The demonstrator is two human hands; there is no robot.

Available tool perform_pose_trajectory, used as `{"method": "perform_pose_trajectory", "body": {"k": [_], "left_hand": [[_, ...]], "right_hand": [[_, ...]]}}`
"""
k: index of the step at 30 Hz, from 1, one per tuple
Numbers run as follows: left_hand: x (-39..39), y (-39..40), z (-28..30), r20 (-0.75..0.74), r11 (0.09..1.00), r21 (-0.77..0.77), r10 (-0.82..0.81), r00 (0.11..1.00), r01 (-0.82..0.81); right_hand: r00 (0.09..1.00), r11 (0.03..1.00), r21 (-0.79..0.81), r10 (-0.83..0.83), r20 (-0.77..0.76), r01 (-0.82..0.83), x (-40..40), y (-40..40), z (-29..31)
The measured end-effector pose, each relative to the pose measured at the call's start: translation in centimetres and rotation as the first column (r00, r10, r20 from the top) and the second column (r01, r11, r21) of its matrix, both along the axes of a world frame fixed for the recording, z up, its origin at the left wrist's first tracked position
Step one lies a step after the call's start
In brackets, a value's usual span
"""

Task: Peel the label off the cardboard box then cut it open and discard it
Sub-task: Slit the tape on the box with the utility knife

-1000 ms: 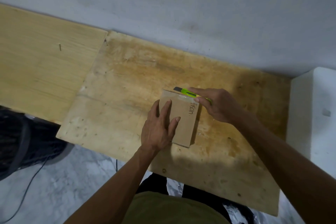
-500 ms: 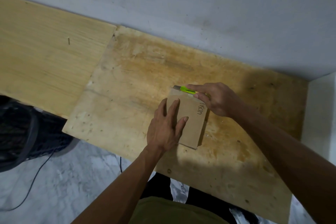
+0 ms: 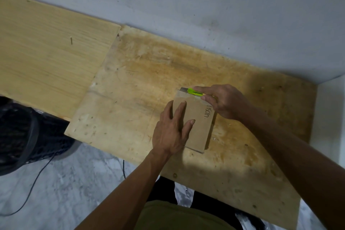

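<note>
A small flat brown cardboard box (image 3: 200, 127) lies on the stained plywood board (image 3: 149, 80), with black handwriting near its right edge. My left hand (image 3: 172, 130) rests flat on its left half, fingers spread and pressing down. My right hand (image 3: 224, 101) grips a lime-green utility knife (image 3: 194, 92) at the box's far edge. The metal blade tip sits at the far left corner of the box, along the taped seam. No label shows on the visible face.
A paler wooden board (image 3: 46, 56) adjoins the plywood on the left. A dark mesh bin (image 3: 24, 136) stands on the floor at the lower left, with a black cable (image 3: 37, 183) beside it. A grey wall (image 3: 205, 15) runs behind, and a white surface (image 3: 328, 117) borders the right.
The knife has stayed at the box's far edge, with its blade tip near the far left corner. My left hand keeps pressing the box. The camera has shifted slightly.
</note>
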State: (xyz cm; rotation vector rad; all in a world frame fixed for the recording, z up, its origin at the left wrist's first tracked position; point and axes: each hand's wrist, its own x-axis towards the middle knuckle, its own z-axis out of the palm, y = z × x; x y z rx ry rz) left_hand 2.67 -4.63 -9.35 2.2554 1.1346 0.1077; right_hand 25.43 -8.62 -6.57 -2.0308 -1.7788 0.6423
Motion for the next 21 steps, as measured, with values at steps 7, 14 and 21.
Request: {"method": "perform_pose_trajectory", "body": {"k": [7,14,21], "left_hand": [[0.5,-0.8,0.1,0.01,1.0,-0.02,-0.011,1.0,0.011],[-0.1,0.1,0.0,0.003,1.0,-0.011,-0.012,1.0,0.012],[-0.3,0.2,0.0,0.003,1.0,-0.017,0.012,1.0,-0.012]], "right_hand": [[0.995,1.0,-0.009,0.004,0.098,-0.003,0.1,-1.1,1.2],[0.958,0.998,-0.029,0.063,0.28,-0.057,0.0,-1.3,2.6],[0.939,0.989,-0.144,0.077,0.335,-0.029,0.5,-2.4,3.2]]}}
